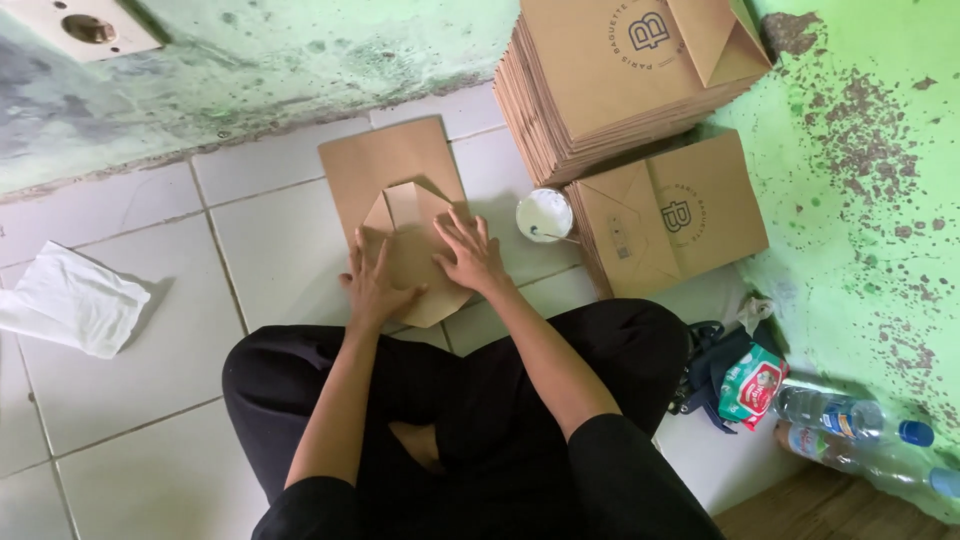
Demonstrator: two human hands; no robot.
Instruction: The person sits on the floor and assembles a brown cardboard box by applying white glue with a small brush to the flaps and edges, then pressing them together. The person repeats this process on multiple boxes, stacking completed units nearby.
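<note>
Pale square floor tiles [130, 390] with dark grout lines spread out beneath the hands, running up to a green wall [280, 60] beyond the fingertips, its paint worn to grey patches and grimy along the foot. A cream socket plate [85, 25] sits on that wall, far off to the left. To the right of the hands a brighter green wall [860, 200] stands, speckled brown where paint has flaked. The light is soft and even.
</note>
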